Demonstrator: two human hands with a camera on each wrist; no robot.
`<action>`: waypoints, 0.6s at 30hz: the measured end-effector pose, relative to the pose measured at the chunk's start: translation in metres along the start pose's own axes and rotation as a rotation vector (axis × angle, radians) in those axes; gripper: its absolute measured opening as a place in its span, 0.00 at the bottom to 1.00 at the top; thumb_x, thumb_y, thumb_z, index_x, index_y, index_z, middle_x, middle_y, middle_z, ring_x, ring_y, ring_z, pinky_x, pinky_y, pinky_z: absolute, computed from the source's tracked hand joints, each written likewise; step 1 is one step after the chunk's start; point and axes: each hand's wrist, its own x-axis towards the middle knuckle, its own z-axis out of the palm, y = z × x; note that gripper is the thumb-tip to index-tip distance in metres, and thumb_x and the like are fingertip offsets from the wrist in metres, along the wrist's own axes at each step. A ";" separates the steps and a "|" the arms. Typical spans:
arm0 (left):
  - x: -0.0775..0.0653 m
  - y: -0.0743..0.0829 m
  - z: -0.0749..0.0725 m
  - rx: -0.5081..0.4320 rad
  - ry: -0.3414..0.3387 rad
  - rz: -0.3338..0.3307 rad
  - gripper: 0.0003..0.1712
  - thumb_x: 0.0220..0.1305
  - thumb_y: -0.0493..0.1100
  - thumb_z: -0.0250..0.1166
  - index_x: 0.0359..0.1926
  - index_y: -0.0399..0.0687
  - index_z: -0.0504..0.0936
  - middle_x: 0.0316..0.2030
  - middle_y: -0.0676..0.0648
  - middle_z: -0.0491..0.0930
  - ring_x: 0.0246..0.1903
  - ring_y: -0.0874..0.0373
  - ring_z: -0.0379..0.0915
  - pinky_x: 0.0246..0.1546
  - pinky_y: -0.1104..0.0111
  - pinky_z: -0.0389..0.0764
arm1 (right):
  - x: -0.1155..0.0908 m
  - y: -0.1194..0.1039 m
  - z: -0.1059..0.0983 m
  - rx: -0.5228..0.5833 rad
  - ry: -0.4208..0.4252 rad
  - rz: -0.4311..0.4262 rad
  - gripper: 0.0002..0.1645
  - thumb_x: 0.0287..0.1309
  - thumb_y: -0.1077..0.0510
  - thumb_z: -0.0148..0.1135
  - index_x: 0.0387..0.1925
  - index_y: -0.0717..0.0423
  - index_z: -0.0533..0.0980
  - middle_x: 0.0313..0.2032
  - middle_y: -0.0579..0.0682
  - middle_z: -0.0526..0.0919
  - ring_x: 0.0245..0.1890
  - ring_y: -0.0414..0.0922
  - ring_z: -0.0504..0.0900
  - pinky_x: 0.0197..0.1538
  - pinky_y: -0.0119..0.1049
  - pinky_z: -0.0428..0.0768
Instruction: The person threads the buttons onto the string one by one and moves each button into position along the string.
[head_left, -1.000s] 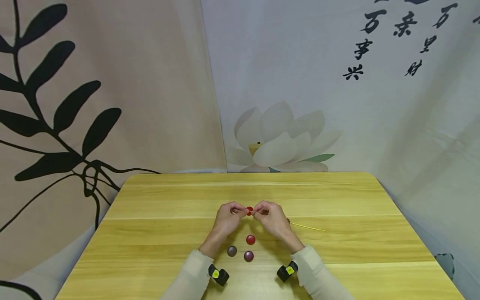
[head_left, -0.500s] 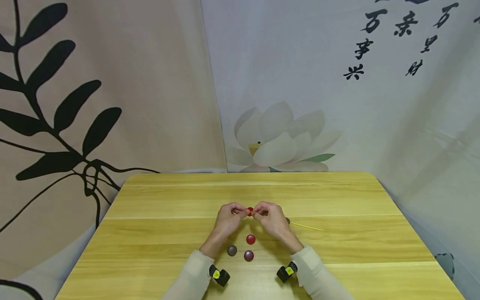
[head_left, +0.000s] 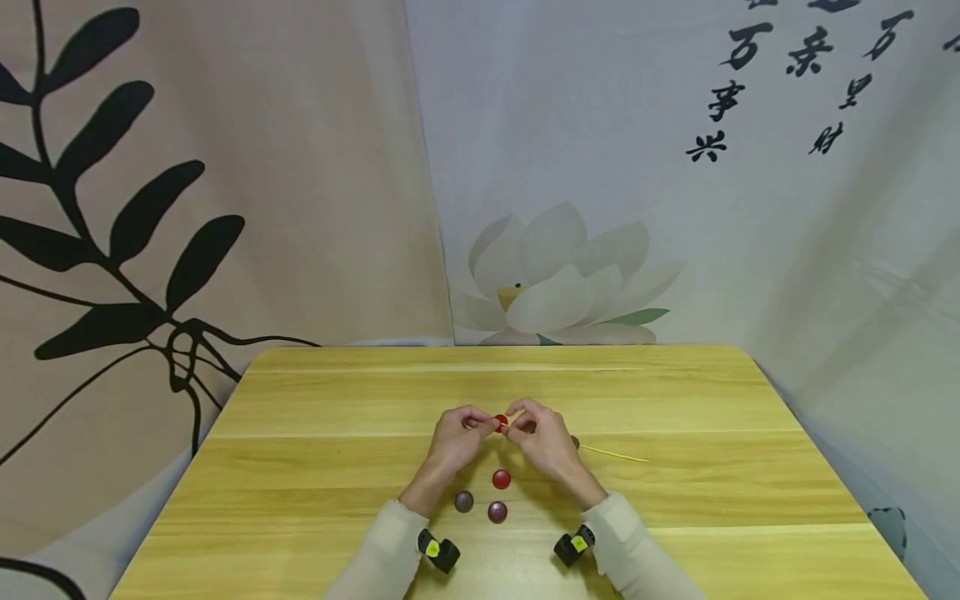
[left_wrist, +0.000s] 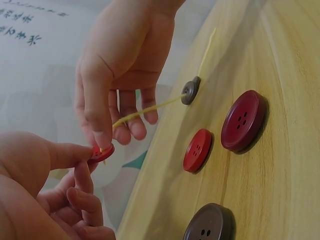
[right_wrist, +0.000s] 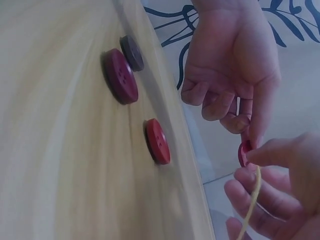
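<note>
My left hand [head_left: 456, 437] pinches a small red button [left_wrist: 102, 154] between thumb and fingers, above the table. Opposite it, my right hand [head_left: 543, 437] has its thumb at the button's face, pinching a yellow cord [left_wrist: 155, 106] there. In the left wrist view a short bit of cord shows below the button. From the right hand the cord runs to a grey button [left_wrist: 189, 93] threaded on it, and its far end lies on the table to the right. The right index finger is raised off the thumb in the head view.
Between the forearms lie a red button [head_left: 501, 479], a dark grey-brown button [head_left: 464, 502] and a larger maroon button [head_left: 497, 512] on the wooden table [head_left: 337, 492]. Printed cloth hangs behind the table. Each wrist wears a small black camera [head_left: 438, 550].
The right index finger has lifted away from the red button while the thumb stays close to it. The left hand and the buttons on the table hold their places.
</note>
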 end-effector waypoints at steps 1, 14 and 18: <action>0.000 0.000 0.000 0.000 0.002 0.002 0.07 0.62 0.40 0.68 0.33 0.40 0.84 0.28 0.47 0.77 0.27 0.58 0.68 0.25 0.71 0.66 | 0.000 0.000 0.000 -0.004 -0.001 -0.003 0.14 0.56 0.67 0.69 0.44 0.55 0.78 0.27 0.46 0.84 0.27 0.39 0.79 0.33 0.32 0.77; -0.001 0.001 0.006 -0.002 0.019 -0.026 0.06 0.62 0.41 0.68 0.33 0.42 0.84 0.27 0.48 0.77 0.27 0.58 0.68 0.25 0.71 0.66 | -0.001 0.006 0.005 -0.145 0.009 -0.099 0.16 0.53 0.60 0.74 0.42 0.51 0.78 0.28 0.45 0.83 0.28 0.37 0.78 0.30 0.30 0.75; -0.001 0.001 0.006 0.004 0.005 -0.020 0.06 0.62 0.41 0.68 0.33 0.41 0.85 0.28 0.48 0.77 0.28 0.57 0.69 0.26 0.70 0.67 | -0.001 0.007 0.005 -0.166 0.023 -0.113 0.16 0.53 0.60 0.74 0.42 0.52 0.78 0.28 0.45 0.83 0.28 0.38 0.79 0.31 0.31 0.76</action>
